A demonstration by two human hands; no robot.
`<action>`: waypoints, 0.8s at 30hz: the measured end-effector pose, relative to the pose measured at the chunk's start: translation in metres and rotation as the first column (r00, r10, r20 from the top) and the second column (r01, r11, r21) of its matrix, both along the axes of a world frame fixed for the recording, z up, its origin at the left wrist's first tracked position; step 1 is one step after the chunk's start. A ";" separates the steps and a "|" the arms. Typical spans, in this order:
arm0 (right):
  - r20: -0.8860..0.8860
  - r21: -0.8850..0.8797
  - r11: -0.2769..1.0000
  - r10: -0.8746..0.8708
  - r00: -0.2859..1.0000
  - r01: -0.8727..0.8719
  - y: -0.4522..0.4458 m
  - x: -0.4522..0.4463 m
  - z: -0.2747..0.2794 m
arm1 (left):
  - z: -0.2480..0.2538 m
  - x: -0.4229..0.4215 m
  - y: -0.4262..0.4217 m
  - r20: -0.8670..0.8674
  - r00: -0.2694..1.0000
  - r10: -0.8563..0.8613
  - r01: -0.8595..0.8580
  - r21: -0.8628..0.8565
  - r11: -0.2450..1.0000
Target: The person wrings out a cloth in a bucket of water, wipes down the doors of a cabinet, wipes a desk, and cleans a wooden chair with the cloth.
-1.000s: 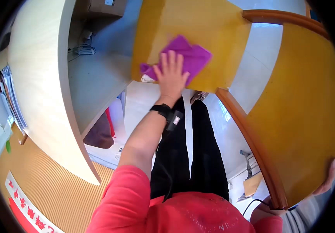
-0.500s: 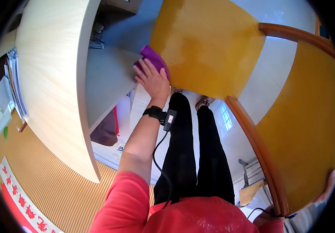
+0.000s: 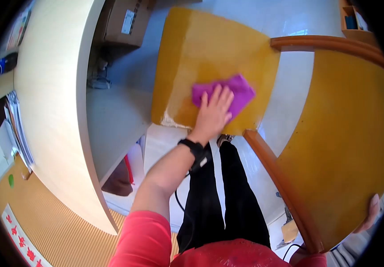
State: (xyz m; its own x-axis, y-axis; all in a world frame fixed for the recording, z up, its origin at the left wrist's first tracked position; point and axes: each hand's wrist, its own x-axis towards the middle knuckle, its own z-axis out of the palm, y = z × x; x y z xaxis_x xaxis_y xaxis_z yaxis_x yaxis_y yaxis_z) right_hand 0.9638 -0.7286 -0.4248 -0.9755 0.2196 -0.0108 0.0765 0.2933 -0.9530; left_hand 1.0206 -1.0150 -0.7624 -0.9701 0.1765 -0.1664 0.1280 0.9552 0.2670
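Note:
My left hand (image 3: 214,111) lies flat with fingers spread on a purple cloth (image 3: 241,93), pressing it against the yellow-brown seat (image 3: 218,44) of a wooden chair. A pale, worn patch shows at the seat's near left corner. Around my left wrist is a black strap with a small device and a cable. At the far right, my right hand (image 3: 371,214) is wrapped round the outer edge of the chair backrest (image 3: 334,142); only some of its fingers show, and the rest is hidden behind the backrest.
A pale wooden desk panel (image 3: 51,98) stands to the left, with a grey shelf (image 3: 116,111) beside the seat. A cardboard box (image 3: 127,22) sits at the back. Papers (image 3: 18,124) lie at the far left. My legs (image 3: 241,187) are below the seat.
My left hand and the purple cloth have moved right, from the seat's near left corner onto its middle. The chair appears slightly lower and further left in view. My right hand stays at the backrest.

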 end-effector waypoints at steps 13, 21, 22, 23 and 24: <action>0.040 0.029 0.997 -0.077 0.996 0.076 0.006 0.007 0.007 | -0.033 -0.205 -0.061 -0.213 0.859 0.465 -0.503 -0.191 0.843; 0.076 0.012 0.998 -0.063 0.995 0.062 0.006 -0.009 0.003 | -0.012 -0.113 0.062 -0.141 0.988 -0.069 0.070 0.001 0.998; 0.078 0.007 0.998 -0.057 0.995 0.056 0.006 -0.011 0.003 | -0.014 -0.092 0.069 -0.137 0.970 -0.202 0.207 0.017 0.978; 0.077 0.004 0.999 -0.051 0.996 0.051 0.007 -0.012 0.005 | -0.014 -0.079 0.072 -0.160 0.948 -0.275 0.288 0.067 0.955; 0.075 -0.003 0.999 -0.042 0.996 0.042 0.007 -0.013 0.004 | -0.017 -0.071 0.072 -0.192 0.919 -0.344 0.369 0.114 0.922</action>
